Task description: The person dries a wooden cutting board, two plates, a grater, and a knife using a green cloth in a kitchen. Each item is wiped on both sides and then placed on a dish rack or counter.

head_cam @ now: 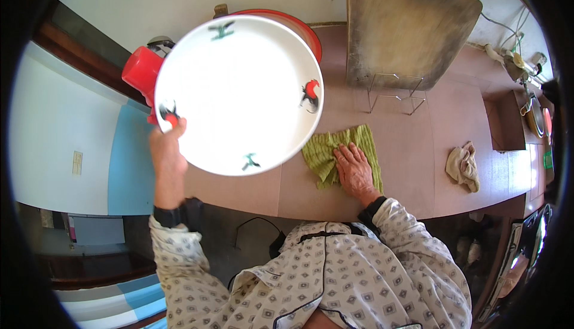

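Observation:
My left hand grips a large white round dish by its lower left rim, thumb on the inner face. Roosters and green plant motifs are painted around the dish, which is held up with its inside towards me. My right hand lies flat, palm down, on a crumpled green cloth on the tiled countertop. The dish's lower right edge appears close to the cloth; whether they touch I cannot tell.
A wooden cutting board leans at the wall, behind a wire rack. Partly hidden by the dish are a red-rimmed round tray and a red plastic container. A beige rag lies to the right, near a recessed opening.

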{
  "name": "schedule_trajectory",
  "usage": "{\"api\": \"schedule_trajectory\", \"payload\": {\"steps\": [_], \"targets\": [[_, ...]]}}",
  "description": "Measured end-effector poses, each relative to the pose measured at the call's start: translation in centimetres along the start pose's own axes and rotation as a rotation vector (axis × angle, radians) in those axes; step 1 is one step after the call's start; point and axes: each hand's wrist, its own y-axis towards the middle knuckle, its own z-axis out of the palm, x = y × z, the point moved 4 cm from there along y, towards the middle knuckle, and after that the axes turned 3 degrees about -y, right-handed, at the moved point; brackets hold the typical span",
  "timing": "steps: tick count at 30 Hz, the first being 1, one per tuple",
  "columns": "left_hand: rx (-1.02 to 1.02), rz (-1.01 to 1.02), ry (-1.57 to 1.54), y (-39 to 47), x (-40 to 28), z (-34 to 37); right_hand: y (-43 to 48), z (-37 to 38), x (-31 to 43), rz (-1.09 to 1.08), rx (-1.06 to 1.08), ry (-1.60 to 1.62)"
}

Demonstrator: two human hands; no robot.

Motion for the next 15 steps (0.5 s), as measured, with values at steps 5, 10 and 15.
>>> {"api": "schedule_trajectory", "payload": {"steps": [5, 10, 15], "targets": [[-0.004, -0.435, -0.318, -7.7, 12.5, -2.0, 0.7, 1.0, -2.3, -0.030, -0.096, 0.115], [0.116, -0.547, -0.587, -13.6, 17.4, 0.4, 0.2, 1.7, -5.5, 0.236, -0.081, 0.718], [0.249, -0.541, -0.535, -15.0, 16.4, 1.9, -2.5, -2.0, -9.1, 0.627, -0.221, 1.244]]}}
